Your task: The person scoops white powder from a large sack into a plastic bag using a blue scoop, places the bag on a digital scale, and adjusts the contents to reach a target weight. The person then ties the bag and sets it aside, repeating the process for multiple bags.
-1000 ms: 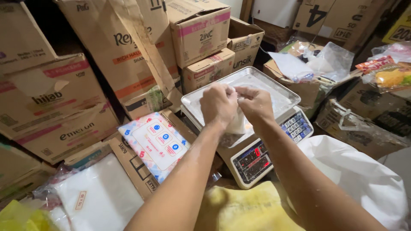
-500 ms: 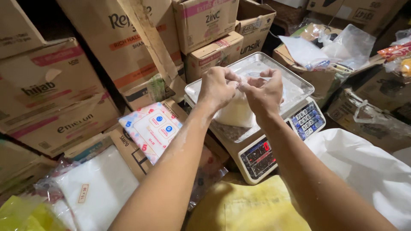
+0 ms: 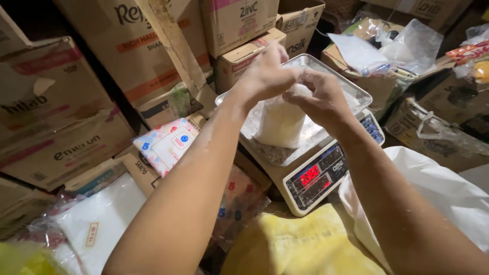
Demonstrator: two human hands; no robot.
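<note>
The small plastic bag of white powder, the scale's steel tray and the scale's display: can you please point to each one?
plastic bag [image 3: 280, 125], head view, on its filled white body below the hands.
steel tray [image 3: 356, 91], head view, on its right rim.
display [image 3: 309, 174], head view, on the red digits at the scale's front.

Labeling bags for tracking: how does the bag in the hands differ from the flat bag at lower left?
The held bag stands upright, bulging with white powder, on the scale tray; the flat bag lies on its side. Both hands pinch the held bag's top; nothing touches the flat bag. Both are clear plastic with white contents.
</note>
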